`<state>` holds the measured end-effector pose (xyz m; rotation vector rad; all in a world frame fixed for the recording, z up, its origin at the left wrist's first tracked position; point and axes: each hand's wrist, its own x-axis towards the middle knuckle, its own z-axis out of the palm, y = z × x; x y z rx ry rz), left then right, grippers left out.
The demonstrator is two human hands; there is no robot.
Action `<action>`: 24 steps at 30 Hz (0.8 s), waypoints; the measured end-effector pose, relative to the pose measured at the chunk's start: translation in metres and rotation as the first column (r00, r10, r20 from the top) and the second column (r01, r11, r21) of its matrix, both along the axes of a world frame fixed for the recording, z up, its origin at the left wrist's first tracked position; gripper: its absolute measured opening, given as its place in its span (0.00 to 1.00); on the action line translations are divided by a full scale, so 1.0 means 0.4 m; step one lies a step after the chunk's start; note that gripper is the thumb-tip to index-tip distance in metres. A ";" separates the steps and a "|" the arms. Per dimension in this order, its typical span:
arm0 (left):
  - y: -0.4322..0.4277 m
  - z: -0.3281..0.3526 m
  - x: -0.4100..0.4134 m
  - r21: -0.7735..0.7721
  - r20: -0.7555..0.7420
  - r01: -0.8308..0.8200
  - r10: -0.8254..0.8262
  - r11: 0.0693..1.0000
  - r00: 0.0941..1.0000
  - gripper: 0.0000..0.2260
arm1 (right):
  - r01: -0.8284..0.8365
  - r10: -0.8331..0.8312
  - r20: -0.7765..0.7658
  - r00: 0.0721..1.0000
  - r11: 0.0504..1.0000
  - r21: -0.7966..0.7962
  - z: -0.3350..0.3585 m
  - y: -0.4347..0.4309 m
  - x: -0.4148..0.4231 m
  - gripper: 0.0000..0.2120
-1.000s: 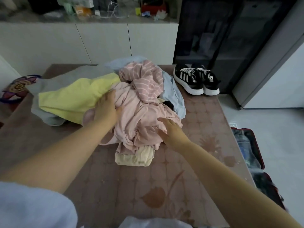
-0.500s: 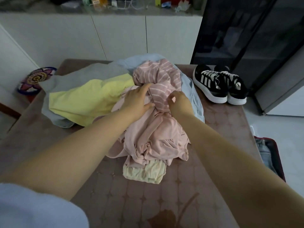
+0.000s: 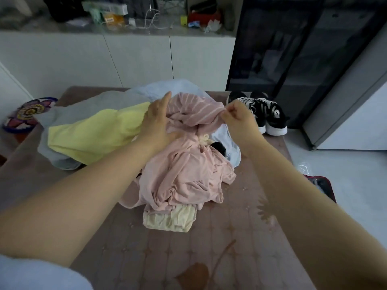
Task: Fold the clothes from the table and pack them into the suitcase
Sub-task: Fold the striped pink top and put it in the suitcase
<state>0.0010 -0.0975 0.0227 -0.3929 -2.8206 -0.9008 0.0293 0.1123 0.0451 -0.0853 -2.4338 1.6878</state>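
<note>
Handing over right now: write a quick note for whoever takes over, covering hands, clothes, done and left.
Left hand: open, flat against the striped pink garment atop the pile.
Right hand: pinches that garment's right edge.
Yellow garment and plain pink garment lie crumpled in the pile on the table.
Suitcase: on the floor at right, mostly out of frame.
Done: nothing visibly folded. Left: fold everything, pack it.

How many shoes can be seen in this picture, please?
2. Both stand side by side at the table's far right corner: one black-and-white sneaker behind the right hand, the other sneaker to its right. More may hide under the clothes.
</note>
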 end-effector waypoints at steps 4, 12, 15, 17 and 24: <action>0.076 0.020 0.024 -0.083 0.078 0.026 -0.020 0.996 0.997 0.39 | 0.078 -0.089 -0.130 0.987 0.993 -0.085 0.121 0.094 0.117 0.12; 0.204 0.106 0.096 0.193 0.527 0.593 -0.592 0.782 0.609 0.01 | 0.330 -0.349 -0.154 0.924 0.934 -0.137 0.192 0.317 0.318 0.10; 0.216 0.143 0.105 0.368 0.682 0.601 -0.645 0.710 0.344 0.10 | 0.377 -0.389 -0.035 0.921 0.908 -0.182 0.160 0.389 0.354 0.06; 0.241 0.130 0.102 0.394 0.712 0.545 -0.621 0.740 0.328 0.16 | 0.450 -0.451 0.066 0.890 0.843 -0.295 0.105 0.428 0.353 0.04; 0.251 -0.081 0.072 0.063 0.526 0.243 -0.239 0.968 0.816 0.11 | 0.302 -0.351 0.401 0.846 0.936 0.181 -0.190 0.393 0.338 0.17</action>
